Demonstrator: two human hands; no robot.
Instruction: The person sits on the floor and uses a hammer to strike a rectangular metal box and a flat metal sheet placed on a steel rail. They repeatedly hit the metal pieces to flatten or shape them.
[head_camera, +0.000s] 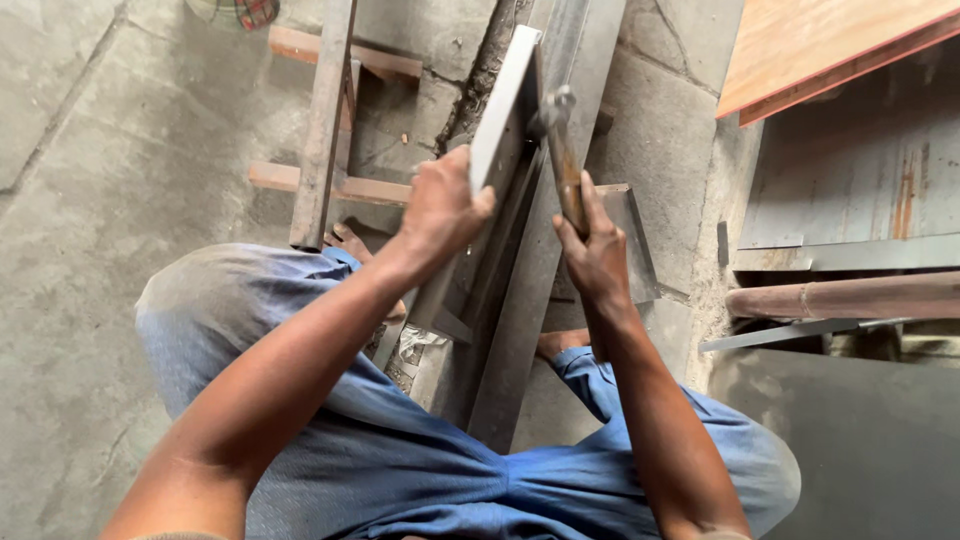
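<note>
Down on the concrete floor (110, 200), the left hand (440, 205) is gripping a tilted grey metal sheet (505, 105), fingers clamped around its edge. Meanwhile the right hand (595, 255) is holding a wooden-handled hammer (562, 150), fingers wrapped tight, its head touching the sheet above long steel strips (520, 330).

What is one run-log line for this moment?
left hand: holds bent grey sheet-metal piece | right hand: grips wooden-handled hammer | place: grey concrete floor

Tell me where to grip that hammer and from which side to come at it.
Grip the hammer low on its wooden handle, near the end, where the right hand already wraps it. Come from below, the person's side: the metal head points away at the top, against the metal sheet held by the left hand.
</note>
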